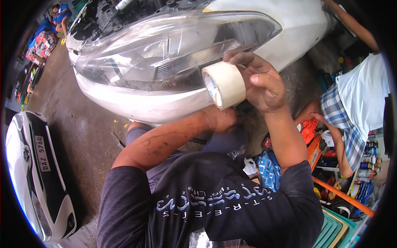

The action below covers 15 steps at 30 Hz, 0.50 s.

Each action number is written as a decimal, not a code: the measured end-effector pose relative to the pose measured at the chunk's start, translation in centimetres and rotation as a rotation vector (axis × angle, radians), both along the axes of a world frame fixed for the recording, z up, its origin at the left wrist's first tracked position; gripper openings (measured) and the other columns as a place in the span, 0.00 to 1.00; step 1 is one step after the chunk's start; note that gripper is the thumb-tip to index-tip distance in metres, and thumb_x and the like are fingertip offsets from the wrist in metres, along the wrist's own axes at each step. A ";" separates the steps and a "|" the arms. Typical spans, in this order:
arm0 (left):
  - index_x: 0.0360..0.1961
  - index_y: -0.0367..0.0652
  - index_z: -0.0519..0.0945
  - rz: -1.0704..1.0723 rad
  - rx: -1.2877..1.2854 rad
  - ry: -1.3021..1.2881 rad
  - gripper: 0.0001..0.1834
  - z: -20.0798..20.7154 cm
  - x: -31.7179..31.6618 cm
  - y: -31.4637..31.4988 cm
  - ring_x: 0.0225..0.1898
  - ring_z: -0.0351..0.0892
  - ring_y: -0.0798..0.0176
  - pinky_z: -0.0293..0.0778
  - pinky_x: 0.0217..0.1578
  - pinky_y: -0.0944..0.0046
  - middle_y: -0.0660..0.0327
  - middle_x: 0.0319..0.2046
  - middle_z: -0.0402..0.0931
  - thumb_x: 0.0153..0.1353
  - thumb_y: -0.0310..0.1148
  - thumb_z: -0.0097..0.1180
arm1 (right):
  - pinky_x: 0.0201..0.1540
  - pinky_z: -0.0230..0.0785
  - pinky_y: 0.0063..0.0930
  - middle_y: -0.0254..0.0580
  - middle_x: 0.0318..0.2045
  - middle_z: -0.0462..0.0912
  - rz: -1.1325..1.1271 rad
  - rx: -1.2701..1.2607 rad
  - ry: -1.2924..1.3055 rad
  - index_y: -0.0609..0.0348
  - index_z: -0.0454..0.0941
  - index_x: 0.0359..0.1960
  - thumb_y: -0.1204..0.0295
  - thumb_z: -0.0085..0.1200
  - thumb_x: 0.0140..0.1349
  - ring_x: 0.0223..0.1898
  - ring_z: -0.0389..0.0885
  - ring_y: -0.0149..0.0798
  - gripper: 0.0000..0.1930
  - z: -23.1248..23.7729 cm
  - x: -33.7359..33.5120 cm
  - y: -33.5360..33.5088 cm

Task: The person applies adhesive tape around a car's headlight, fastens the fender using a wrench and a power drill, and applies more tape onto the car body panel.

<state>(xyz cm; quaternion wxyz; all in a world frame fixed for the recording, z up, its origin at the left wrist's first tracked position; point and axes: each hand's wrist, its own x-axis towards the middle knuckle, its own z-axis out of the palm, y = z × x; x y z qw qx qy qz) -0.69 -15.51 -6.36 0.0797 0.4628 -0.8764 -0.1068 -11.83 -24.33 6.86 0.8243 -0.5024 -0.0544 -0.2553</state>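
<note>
My right hand point(266, 84) is raised in front of the car's headlight, gripping a roll of cream-coloured masking tape point(233, 84) between thumb and fingers. The roll's hollow core faces left. Just below the tape, my left hand point(225, 119) is curled closed over my lap; its fingers are mostly hidden, so whatever they hold does not show. Dark smudges mark the left forearm. Ahead is a large clear headlight point(178, 53), scuffed and hazy in places, set in a white car body point(136, 104).
At the left stands another white car front or bumper point(20, 165). A person in a white shirt point(359, 91) is at the right, near an orange metal bar point(343, 196), bottles and tools. Green stacked plastic pieces point(333, 227) lie lower right. Another person point(62, 16) sits far left.
</note>
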 end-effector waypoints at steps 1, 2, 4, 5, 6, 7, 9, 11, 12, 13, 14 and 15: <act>0.46 0.49 0.84 -0.002 0.001 0.001 0.14 0.1 0.0 -0.1 0.45 0.86 0.46 0.81 0.48 0.44 0.55 0.42 0.84 0.64 0.43 0.58 | 0.68 0.71 0.38 0.49 0.58 0.82 0.054 0.056 -0.038 0.69 0.78 0.60 0.84 0.54 0.61 0.60 0.81 0.43 0.24 0.6 -0.2 0.5; 0.45 0.48 0.84 0.001 0.036 0.022 0.14 0.2 0.1 -0.2 0.44 0.86 0.46 0.81 0.48 0.43 0.54 0.40 0.84 0.64 0.44 0.59 | 0.68 0.71 0.38 0.49 0.58 0.82 0.052 0.057 -0.038 0.69 0.78 0.60 0.84 0.54 0.61 0.60 0.81 0.43 0.24 1.0 -0.2 0.9; 0.44 0.47 0.84 -0.004 0.073 0.046 0.14 -0.2 0.1 -0.4 0.43 0.86 0.46 0.81 0.47 0.43 0.53 0.39 0.84 0.63 0.44 0.59 | 0.67 0.72 0.37 0.48 0.58 0.82 -0.099 -0.048 0.084 0.68 0.77 0.62 0.81 0.55 0.64 0.59 0.82 0.41 0.23 1.8 -0.1 1.7; 0.43 0.46 0.83 -0.011 0.017 0.074 0.14 -0.4 0.1 -0.3 0.43 0.86 0.45 0.80 0.47 0.42 0.52 0.38 0.84 0.63 0.43 0.60 | 0.67 0.72 0.37 0.48 0.58 0.82 -0.104 -0.047 0.085 0.68 0.77 0.62 0.81 0.55 0.64 0.59 0.82 0.41 0.23 2.1 0.0 1.9; 0.41 0.45 0.83 -0.017 -0.038 0.102 0.13 -0.7 0.2 -0.3 0.43 0.86 0.44 0.80 0.47 0.42 0.51 0.37 0.83 0.62 0.42 0.61 | 0.66 0.73 0.36 0.47 0.57 0.83 -0.125 -0.031 0.123 0.68 0.77 0.62 0.81 0.54 0.64 0.57 0.83 0.40 0.22 2.4 0.1 2.2; 0.41 0.45 0.83 -0.020 -0.036 0.102 0.13 -0.9 0.3 -0.4 0.43 0.86 0.44 0.80 0.47 0.42 0.51 0.37 0.83 0.62 0.42 0.61 | 0.65 0.73 0.35 0.46 0.56 0.83 -0.145 -0.014 0.160 0.68 0.78 0.61 0.80 0.54 0.65 0.55 0.83 0.40 0.22 2.8 0.1 2.4; 0.41 0.43 0.82 -0.072 0.018 0.237 0.13 -1.2 0.6 -0.8 0.43 0.85 0.41 0.80 0.46 0.41 0.49 0.37 0.83 0.60 0.39 0.62 | 0.64 0.74 0.34 0.46 0.55 0.84 -0.213 -0.004 0.067 0.69 0.79 0.60 0.80 0.55 0.65 0.54 0.84 0.39 0.20 4.0 0.3 1.4; 0.40 0.42 0.81 -0.087 0.012 0.245 0.13 -1.1 0.5 -0.9 0.43 0.84 0.40 0.80 0.46 0.41 0.48 0.36 0.83 0.60 0.39 0.63 | 0.62 0.75 0.33 0.46 0.53 0.85 -0.286 0.005 -0.025 0.69 0.81 0.58 0.80 0.56 0.65 0.53 0.84 0.38 0.19 5.3 0.9 0.9; 0.39 0.41 0.81 -0.104 0.005 0.252 0.12 -1.0 0.5 -1.0 0.43 0.84 0.39 0.80 0.46 0.41 0.48 0.36 0.82 0.59 0.38 0.63 | 0.62 0.75 0.33 0.46 0.53 0.86 -0.350 -0.018 -0.013 0.68 0.81 0.59 0.79 0.55 0.65 0.53 0.85 0.38 0.20 5.9 1.7 1.3; 0.39 0.41 0.81 -0.113 0.006 0.250 0.12 -0.9 0.5 -1.1 0.43 0.84 0.39 0.80 0.46 0.41 0.48 0.36 0.82 0.59 0.38 0.63 | 0.63 0.75 0.33 0.45 0.53 0.86 -0.411 -0.040 -0.002 0.68 0.81 0.60 0.79 0.53 0.66 0.52 0.85 0.38 0.20 6.1 2.8 1.8; 0.41 0.41 0.82 -0.119 0.011 0.280 0.14 -0.8 0.6 -1.2 0.43 0.84 0.39 0.80 0.46 0.41 0.48 0.37 0.83 0.59 0.38 0.63 | 0.63 0.78 0.34 0.48 0.53 0.85 -0.405 0.083 -0.035 0.66 0.81 0.60 0.80 0.53 0.72 0.52 0.85 0.41 0.17 5.9 3.8 2.2; 0.43 0.40 0.82 -0.118 0.015 0.311 0.15 -0.7 0.6 -1.1 0.43 0.84 0.39 0.80 0.47 0.42 0.48 0.38 0.84 0.59 0.38 0.64 | 0.63 0.78 0.34 0.48 0.53 0.85 -0.407 0.084 -0.036 0.66 0.81 0.60 0.80 0.53 0.72 0.52 0.85 0.41 0.17 5.9 4.6 2.2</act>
